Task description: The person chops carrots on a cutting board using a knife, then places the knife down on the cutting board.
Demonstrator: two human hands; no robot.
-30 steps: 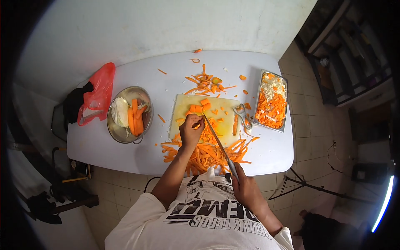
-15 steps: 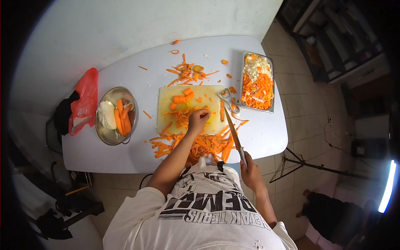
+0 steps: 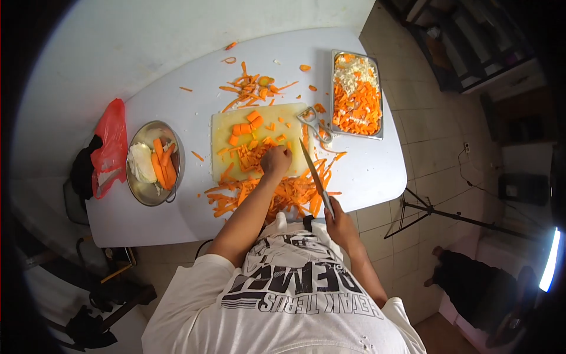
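Observation:
My left hand is closed over the front part of the pale cutting board, against a heap of cut carrot pieces. Whatever its curled fingers hold is hidden. By its handle, my right hand grips a long knife; the blade points away from me and slants over the board's right edge. Short carrot chunks lie at the back of the board. A peeler rests at its back right corner. Orange carrot peelings are piled along the front.
At right stands a metal tray of chopped carrot and white pieces. A steel bowl at left holds whole carrots and a pale vegetable. More peelings lie behind the board. A red plastic bag sits at the table's left edge.
The view has shifted, so the table appears higher and slightly left. My left fingers have curled in more tightly at the carrot pieces. The knife stays in my right hand, a little further left.

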